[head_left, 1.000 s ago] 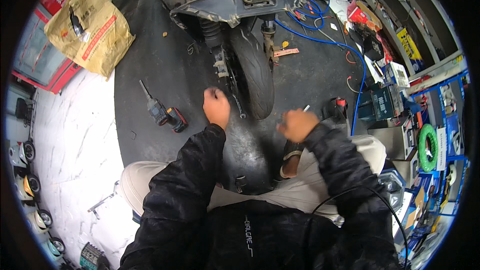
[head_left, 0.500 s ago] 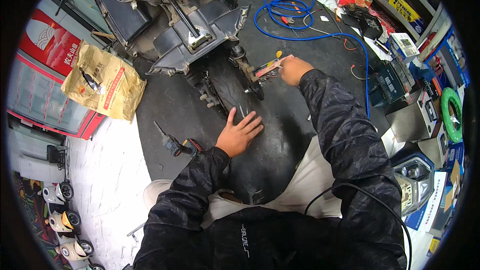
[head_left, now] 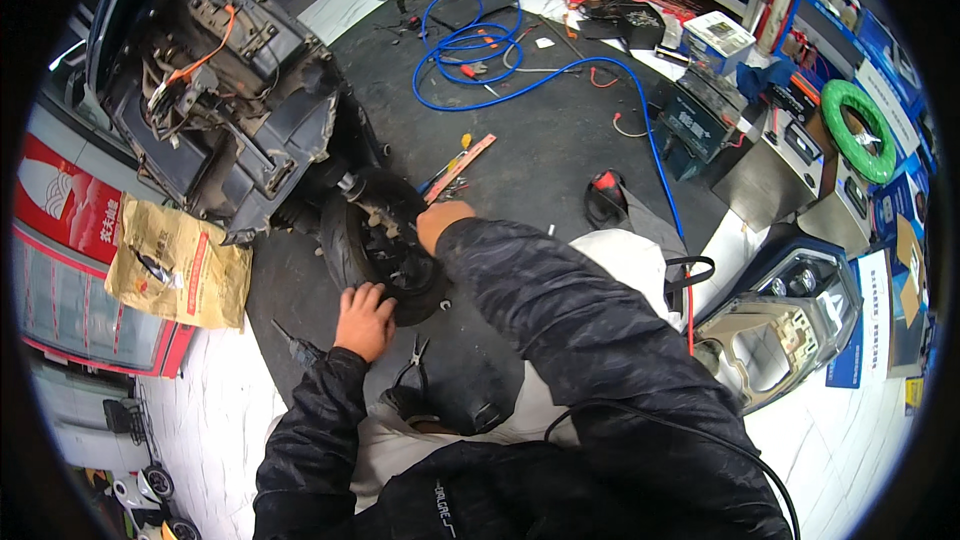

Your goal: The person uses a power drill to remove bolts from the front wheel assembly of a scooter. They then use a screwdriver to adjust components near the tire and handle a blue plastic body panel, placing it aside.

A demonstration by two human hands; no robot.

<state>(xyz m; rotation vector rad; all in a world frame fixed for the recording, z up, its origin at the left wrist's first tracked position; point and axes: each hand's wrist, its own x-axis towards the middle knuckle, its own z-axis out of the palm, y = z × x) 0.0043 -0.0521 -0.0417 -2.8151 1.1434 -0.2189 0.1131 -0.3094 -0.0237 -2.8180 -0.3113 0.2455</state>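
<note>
Resting on tyre (head_left: 342,250) at its approx. 7 o'clock, L hand (head_left: 364,320) has fingers spread, no pinch; R hand (head_left: 443,226) is by its 3 o'clock, grip hidden, can't tell. Tyre's at view's 9 o'clock; prob. heavy, stiff, grippy; best held at 5 & 8.

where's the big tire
Head view, left of centre: the tire has the left hand at its near edge and the right hand to its right.

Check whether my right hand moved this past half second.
Yes. Judged against the pink strip, your right hand has shifted from the strip's far end toward the wheel.
</note>
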